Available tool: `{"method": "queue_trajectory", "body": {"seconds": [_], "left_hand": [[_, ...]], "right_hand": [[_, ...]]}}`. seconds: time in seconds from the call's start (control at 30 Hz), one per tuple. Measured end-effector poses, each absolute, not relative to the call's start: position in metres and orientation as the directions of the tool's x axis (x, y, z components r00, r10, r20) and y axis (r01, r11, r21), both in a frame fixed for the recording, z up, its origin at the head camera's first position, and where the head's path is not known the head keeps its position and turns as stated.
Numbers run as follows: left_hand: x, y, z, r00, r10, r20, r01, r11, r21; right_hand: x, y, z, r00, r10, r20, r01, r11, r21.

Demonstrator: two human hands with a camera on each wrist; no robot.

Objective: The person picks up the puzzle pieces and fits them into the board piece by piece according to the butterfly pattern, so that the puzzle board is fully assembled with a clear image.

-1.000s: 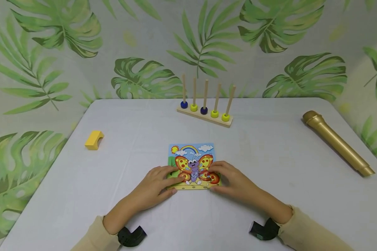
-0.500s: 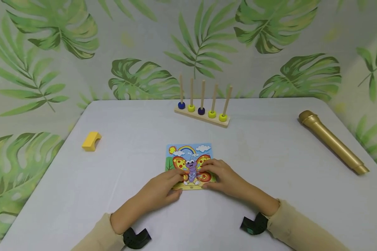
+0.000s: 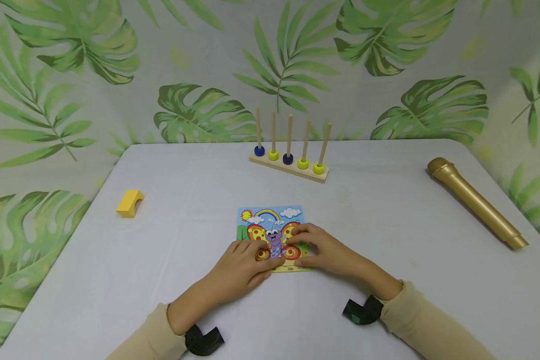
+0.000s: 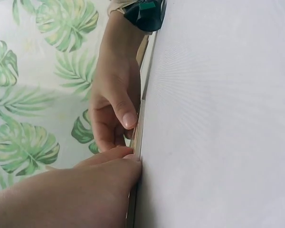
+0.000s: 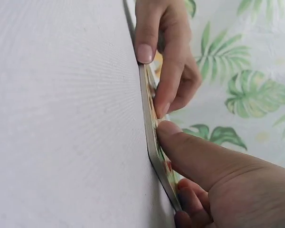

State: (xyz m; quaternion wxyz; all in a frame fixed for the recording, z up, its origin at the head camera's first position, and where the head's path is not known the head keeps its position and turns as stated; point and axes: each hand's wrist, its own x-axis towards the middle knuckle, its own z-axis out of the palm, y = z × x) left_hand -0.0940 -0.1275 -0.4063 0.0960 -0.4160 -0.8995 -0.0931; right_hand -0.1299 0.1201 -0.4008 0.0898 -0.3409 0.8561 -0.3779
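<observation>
A flat butterfly picture board lies on the white table, its thick pale edge showing in the right wrist view. My left hand rests over its lower left, the index finger stretched across the lower wing. In the right wrist view the left thumb lies at the front edge. My right hand is at the board's right side, fingertips on the picture by the right wings. The right thumb touches the top face near the front edge. Both hands' fingers are loosely bent, with nothing visibly lifted. The hands cover the lower corners.
Behind the board stands a wooden peg rack with blue and yellow beads. A yellow arch block sits at the left, and a gold microphone lies at the right. Leaf-patterned cloth hangs behind the table.
My left hand has slid right along the board's lower part, its index finger now farther across. My right fingertips have moved slightly inward. The board stays nearly where it was; the view shifts slightly.
</observation>
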Motion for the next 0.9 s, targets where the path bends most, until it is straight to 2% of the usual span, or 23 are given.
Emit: {"method": "queue_trajectory", "body": {"seconds": [0.13,0.2,0.27,0.37,0.47,0.6,0.9], "left_hand": [[-0.096,-0.128,-0.406,-0.638,0.734,0.233,0.768,0.630,0.115],[-0.098,-0.131,-0.405,-0.651,0.729,0.210,0.759,0.628,0.174],[-0.102,-0.138,-0.403,-0.689,0.702,0.181,0.722,0.646,0.246],[-0.108,-0.150,-0.398,-0.784,0.610,0.118,0.606,0.708,0.364],[-0.115,-0.161,-0.396,-0.851,0.524,0.036,0.491,0.769,0.409],[-0.119,-0.162,-0.396,-0.864,0.502,-0.038,0.451,0.805,0.385],[-0.111,-0.127,-0.397,-0.845,0.533,-0.040,0.508,0.825,0.247]], "right_hand": [[-0.133,0.125,-0.401,-0.744,-0.662,0.087,-0.521,0.494,-0.697],[-0.134,0.126,-0.402,-0.740,-0.667,0.089,-0.545,0.516,-0.661],[-0.134,0.125,-0.403,-0.747,-0.660,0.083,-0.556,0.551,-0.623],[-0.134,0.125,-0.402,-0.760,-0.648,0.046,-0.549,0.602,-0.579],[-0.136,0.126,-0.399,-0.776,-0.631,-0.016,-0.522,0.656,-0.545],[-0.137,0.130,-0.396,-0.782,-0.616,-0.093,-0.493,0.704,-0.511],[-0.128,0.157,-0.393,-0.797,-0.586,-0.147,-0.472,0.756,-0.454]]}}
